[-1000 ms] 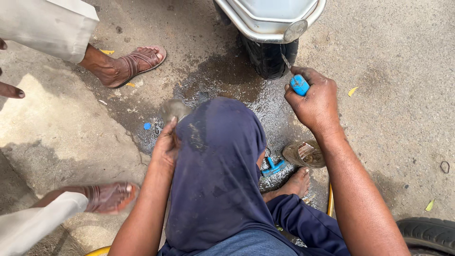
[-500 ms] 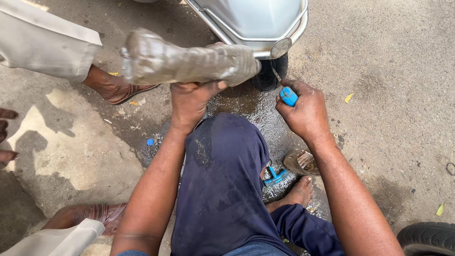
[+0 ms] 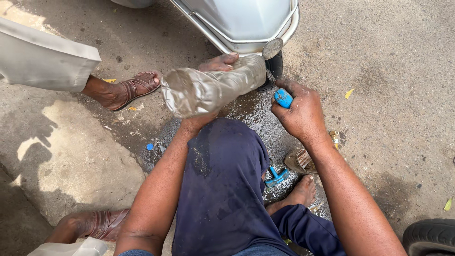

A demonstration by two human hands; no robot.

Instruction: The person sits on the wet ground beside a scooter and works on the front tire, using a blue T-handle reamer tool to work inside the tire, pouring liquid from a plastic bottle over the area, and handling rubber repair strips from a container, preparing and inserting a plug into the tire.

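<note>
Left grip (image 3: 215,71) is clamped around a grimy clear plastic bottle (image 3: 211,87), held on its side with the neck pointing toward the rear tyre (image 3: 274,68) of a silver scooter (image 3: 246,21); the fingers curl over the far side of the bottle, so only their tips show above it. Right grip (image 3: 298,111) is closed in a fist on a tool with a blue handle (image 3: 283,98), whose top sticks out above the thumb, just beside the bottle's neck and close to the tyre. Whether the tool's working end touches the wheel cannot be told.

Below both hands the concrete ground (image 3: 388,95) is dark and wet (image 3: 251,111) around the tyre. The person's knee, in dark blue trousers (image 3: 227,189), rises between the forearms, and a bare foot (image 3: 296,194) rests on the wet patch beside a small blue tool (image 3: 276,176) and a worn sandal (image 3: 299,162). A small blue cap (image 3: 150,146) lies on the ground to the left.

Another person stands at the left: two feet in brown sandals, one near the bottle's base (image 3: 128,90) and one at the lower edge (image 3: 97,225), with pale trouser legs (image 3: 45,61). A black tyre (image 3: 431,237) shows at the lower right corner.
</note>
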